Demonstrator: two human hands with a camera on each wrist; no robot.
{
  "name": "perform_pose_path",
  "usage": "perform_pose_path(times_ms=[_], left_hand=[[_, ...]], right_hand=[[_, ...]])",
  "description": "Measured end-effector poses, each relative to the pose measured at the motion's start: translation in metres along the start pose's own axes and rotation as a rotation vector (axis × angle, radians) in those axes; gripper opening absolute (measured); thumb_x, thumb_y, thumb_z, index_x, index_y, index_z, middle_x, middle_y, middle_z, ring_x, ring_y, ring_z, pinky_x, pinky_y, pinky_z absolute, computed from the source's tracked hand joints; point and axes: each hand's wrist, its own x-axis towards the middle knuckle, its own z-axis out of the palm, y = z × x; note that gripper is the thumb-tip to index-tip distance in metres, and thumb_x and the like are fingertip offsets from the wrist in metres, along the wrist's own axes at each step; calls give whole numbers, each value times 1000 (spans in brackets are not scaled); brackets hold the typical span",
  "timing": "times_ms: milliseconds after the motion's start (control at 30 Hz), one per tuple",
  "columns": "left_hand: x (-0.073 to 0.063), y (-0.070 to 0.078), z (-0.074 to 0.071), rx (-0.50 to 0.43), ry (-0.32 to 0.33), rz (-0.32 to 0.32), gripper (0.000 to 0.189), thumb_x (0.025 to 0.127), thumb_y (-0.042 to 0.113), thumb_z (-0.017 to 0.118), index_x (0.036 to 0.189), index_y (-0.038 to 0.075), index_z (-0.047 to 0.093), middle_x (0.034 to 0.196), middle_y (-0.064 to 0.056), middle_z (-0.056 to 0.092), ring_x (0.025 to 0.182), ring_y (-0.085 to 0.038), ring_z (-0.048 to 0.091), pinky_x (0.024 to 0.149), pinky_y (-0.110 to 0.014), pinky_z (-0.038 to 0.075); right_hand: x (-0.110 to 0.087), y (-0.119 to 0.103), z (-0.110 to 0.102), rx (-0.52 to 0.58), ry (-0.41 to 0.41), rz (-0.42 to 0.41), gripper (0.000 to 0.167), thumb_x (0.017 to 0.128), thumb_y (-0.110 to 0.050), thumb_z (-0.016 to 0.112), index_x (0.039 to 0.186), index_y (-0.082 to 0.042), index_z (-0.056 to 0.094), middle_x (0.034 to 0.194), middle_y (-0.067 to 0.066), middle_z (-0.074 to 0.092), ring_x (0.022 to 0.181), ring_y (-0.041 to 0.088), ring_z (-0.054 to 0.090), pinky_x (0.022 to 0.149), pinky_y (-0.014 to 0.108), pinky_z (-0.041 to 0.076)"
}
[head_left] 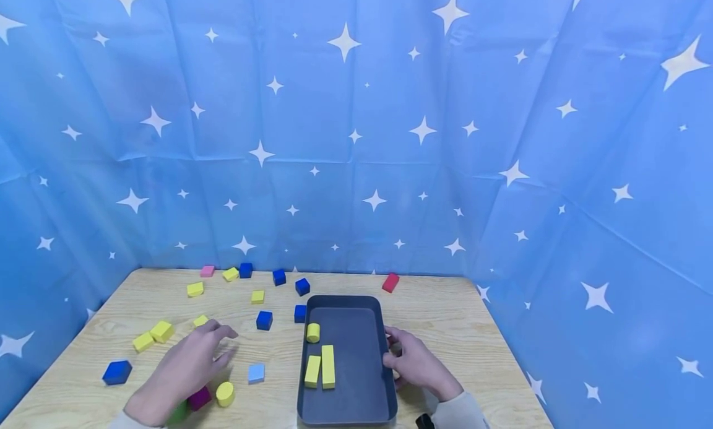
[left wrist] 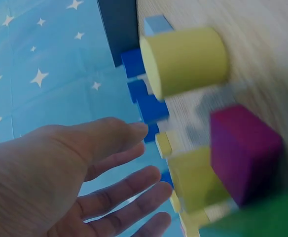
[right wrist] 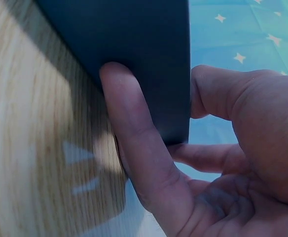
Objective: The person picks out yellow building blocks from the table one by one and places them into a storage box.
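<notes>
My right hand (head_left: 416, 362) grips the right wall of a dark grey tray (head_left: 359, 367). In the right wrist view its fingers and thumb hold the tray's wall (right wrist: 134, 34). Inside the tray, at the left, lie a yellow cylinder (head_left: 314, 333) and two yellow rectangular blocks (head_left: 328, 368). My left hand (head_left: 186, 364) hovers over the blocks left of the tray, fingers spread and holding nothing. Beneath and beside it are a purple block (left wrist: 242, 153), a yellow cylinder (left wrist: 188, 61) and a green block (left wrist: 267, 219), partly hidden in the head view.
Several dark blue blocks (head_left: 264, 320) and yellow blocks (head_left: 162, 331) are scattered left of the tray. A light blue block (head_left: 256, 373) lies nearer. A pink block (head_left: 207, 271) and a red block (head_left: 390, 283) lie by the starry curtain (head_left: 345, 138) behind the wooden table (head_left: 451, 330).
</notes>
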Motion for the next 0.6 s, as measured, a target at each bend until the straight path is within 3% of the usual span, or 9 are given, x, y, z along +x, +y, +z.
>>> perform_pose_path(times_ms=[267,433,600], left_hand=[[-12,-20,-5,5,-86,-78,33,96,18,96,126,11,85,116,-7,77,92,-17,69,80,-48,70],[-16,-24,-7,12,-107,-118,35,95,22,97,126,11,85,119,-9,79,94,-18,70,86,-52,71],[-18,-26,-6,9,-120,-134,37,94,24,98,126,13,85,113,-5,78,89,-16,65,80,-46,69]], right_hand=[[0,0,0,4,2,6,74,104,-1,68,175,3,45,137,24,67,103,27,72,61,47,72],[0,1,0,2,3,5,74,104,-2,68,175,2,45,137,23,68,103,27,71,62,47,72],[1,1,0,4,4,4,74,105,-2,68,175,3,45,137,23,67,103,27,71,62,47,72]])
